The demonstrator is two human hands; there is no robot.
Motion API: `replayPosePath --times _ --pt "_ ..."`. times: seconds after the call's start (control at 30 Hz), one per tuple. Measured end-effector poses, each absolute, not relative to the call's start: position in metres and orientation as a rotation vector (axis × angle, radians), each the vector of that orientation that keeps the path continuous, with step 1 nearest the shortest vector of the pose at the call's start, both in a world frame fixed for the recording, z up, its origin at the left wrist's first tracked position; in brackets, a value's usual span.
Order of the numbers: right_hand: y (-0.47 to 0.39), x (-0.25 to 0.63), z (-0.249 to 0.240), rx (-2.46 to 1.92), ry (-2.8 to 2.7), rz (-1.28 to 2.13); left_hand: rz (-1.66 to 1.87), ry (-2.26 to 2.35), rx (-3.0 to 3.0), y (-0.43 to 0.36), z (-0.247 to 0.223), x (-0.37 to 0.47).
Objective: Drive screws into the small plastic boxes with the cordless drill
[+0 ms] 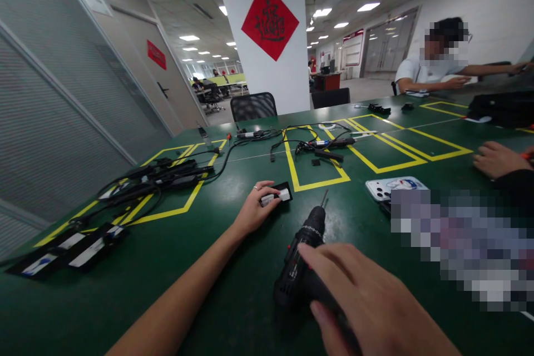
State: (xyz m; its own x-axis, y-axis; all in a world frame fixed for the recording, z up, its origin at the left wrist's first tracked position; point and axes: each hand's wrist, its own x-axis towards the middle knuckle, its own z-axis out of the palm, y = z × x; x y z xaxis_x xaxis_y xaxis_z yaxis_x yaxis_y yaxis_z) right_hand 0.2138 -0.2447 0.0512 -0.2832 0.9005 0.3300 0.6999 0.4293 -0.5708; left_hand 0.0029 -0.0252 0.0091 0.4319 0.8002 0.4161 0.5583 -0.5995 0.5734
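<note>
Gripping the drill [292, 275] by its handle, the right hand [367, 295] is curling its fingers closely around the black plastic, while the bit [325, 197] is pointing forward, slim and metallic beyond a ribbed, round chuck [312, 226]. Whether the drill is touching the worktop [225, 267] is staying unclear. Farther forward and to its left, the left hand [250, 211], wearing a ring, is pinching a small white block [285, 194] with its fingers set narrow; a flat black piece [290, 188] is showing around the block, though whether it is cupping the block or only lying under it is hard to tell. Yellow tape [323, 184] is framing rectangles on the smooth, glossy green surface; the one ahead of the hands is enclosing a little black bar [316, 162], and thin cables are running across its edges. At left, dark rubbery cords [179, 172] are tangling over another taped frame, and flat black panels [89, 253] with white patches are lying nearer. At right, a phone [403, 184] in a pale, printed case is resting beside a blurred-out area. Another person's hand [498, 158] is resting beyond it, and someone in a white shirt [411, 72] is sitting across the worktop.
</note>
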Motion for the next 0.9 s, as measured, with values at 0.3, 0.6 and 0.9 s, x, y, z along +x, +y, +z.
replayPosePath --times 0.3,0.6,0.9 --pt "-0.229 0.180 0.045 -2.105 -2.371 0.159 0.965 1.171 2.290 -0.025 0.006 0.002" --pt "-0.225 0.216 0.054 -1.766 -2.095 0.637 0.941 1.175 2.175 -0.016 0.003 -0.005" --pt "-0.215 0.236 0.105 -1.449 -1.697 0.891 0.974 1.149 2.130 -0.013 -0.001 -0.008"
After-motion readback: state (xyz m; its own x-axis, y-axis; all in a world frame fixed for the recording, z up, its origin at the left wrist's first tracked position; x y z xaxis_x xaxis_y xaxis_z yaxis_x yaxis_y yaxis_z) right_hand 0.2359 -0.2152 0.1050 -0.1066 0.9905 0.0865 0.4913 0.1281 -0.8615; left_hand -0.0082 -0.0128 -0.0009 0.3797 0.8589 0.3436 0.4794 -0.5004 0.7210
